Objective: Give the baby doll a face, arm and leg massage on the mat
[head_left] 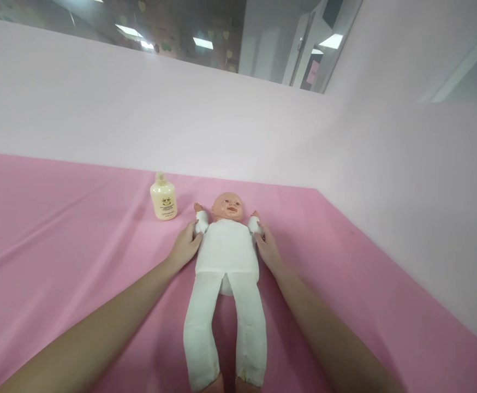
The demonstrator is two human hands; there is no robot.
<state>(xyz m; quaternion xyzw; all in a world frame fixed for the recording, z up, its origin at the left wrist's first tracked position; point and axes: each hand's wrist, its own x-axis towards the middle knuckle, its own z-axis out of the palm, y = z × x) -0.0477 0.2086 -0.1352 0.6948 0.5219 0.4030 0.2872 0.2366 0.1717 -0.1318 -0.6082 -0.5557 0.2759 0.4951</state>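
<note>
A baby doll [227, 245] with a white cloth body lies on its back, head toward the wall and legs toward me. My left hand [185, 244] is closed round the doll's arm on the left side, thumb in front. On the other side my right hand [268, 245] grips the doll's other arm, with some fingers hidden behind it. Both doll arms are bent upward beside its bald head. The doll's feet are cut off by the bottom of the view.
A cream-coloured bottle [164, 201] with dark print stands upright to the left of the doll's head. Pink cloth [78, 234] with some creases covers the surface. A pale wall [206, 125] rises behind it and at the right, with a window or mirror [206, 33] above.
</note>
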